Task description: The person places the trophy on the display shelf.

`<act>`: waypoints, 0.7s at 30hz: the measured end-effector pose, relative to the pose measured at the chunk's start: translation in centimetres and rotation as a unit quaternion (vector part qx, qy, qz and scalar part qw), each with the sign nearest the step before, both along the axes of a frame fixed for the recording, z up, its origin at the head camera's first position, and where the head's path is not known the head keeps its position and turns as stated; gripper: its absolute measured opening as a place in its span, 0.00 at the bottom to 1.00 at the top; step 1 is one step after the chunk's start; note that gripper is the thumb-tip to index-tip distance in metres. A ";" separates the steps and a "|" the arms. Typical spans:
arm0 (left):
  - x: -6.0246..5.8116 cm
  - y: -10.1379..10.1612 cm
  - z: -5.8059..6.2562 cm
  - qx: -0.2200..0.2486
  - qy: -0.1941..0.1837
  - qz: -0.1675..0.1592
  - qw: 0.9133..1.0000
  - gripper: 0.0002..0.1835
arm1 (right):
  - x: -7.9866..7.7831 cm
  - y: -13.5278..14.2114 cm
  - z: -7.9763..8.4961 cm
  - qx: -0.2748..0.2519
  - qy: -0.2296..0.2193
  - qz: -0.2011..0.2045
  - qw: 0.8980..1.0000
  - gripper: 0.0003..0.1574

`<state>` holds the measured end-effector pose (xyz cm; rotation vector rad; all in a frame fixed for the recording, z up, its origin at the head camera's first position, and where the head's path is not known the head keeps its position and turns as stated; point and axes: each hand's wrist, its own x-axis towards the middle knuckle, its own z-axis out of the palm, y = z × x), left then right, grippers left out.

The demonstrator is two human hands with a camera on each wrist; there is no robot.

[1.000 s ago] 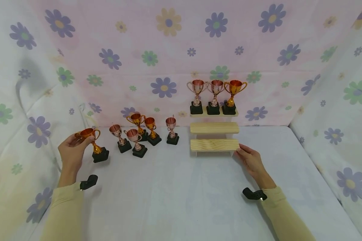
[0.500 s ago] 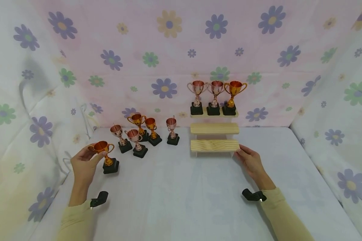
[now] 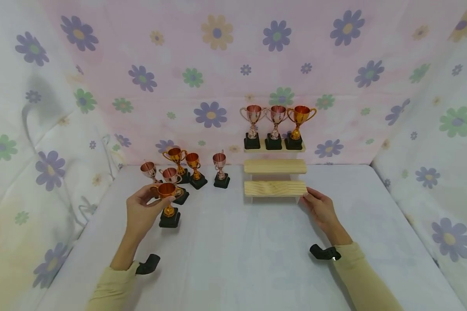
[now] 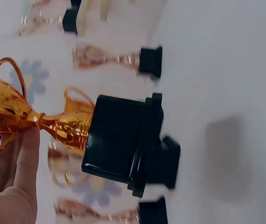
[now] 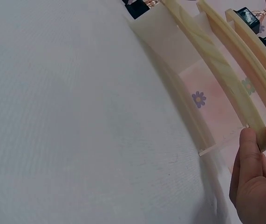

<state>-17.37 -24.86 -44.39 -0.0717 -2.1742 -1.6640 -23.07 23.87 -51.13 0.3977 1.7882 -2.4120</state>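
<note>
A glossy gold trophy cup point(image 3: 169, 211), two-handled with a stepped, square black base, hangs above the white cloth point(image 3: 225, 259), its bowl pinched in the left hand point(image 3: 141, 212), stem and base below the grip; the right hand point(image 3: 324, 212) pinches the lowest wood-grained plank point(image 3: 275, 188) of a tiered stand point(image 3: 275, 166).

Rack point(image 3: 275, 188): three trophies point(image 3: 274, 141) on top; left: five trophies point(image 3: 193, 161); before those: another trophy point(image 3: 169, 219)

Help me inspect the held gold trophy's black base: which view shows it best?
The left wrist view: the black base is large there, with nothing in front. The head view shows it whole but small; the right wrist view does not show it.
</note>
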 end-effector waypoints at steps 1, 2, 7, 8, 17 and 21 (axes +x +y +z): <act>0.0 0.6 0.2 -0.003 -0.002 -0.007 1.000 0.22 | 0.0 0.0 0.0 0.001 -0.002 0.000 1.000 0.34; -0.1 1.2 0.3 -0.005 -0.003 -0.012 1.000 0.23 | 0.0 0.0 -0.1 0.003 -0.004 0.001 1.000 0.34; -0.8 4.2 0.6 0.004 -0.005 -0.040 0.999 0.25 | 0.0 0.0 -0.2 0.005 -0.002 0.005 1.000 0.34; -1.0 4.8 0.6 0.007 -0.005 -0.048 0.999 0.25 | 0.0 0.0 -0.2 0.007 -0.001 0.006 1.000 0.34; -3.0 10.9 0.9 0.049 0.041 -0.128 0.990 0.23 | 0.1 -0.1 -0.1 0.016 0.001 0.004 1.000 0.33; -3.8 13.2 0.8 0.056 0.051 -0.152 0.985 0.23 | 0.2 -0.1 -0.2 0.017 0.003 0.003 1.000 0.33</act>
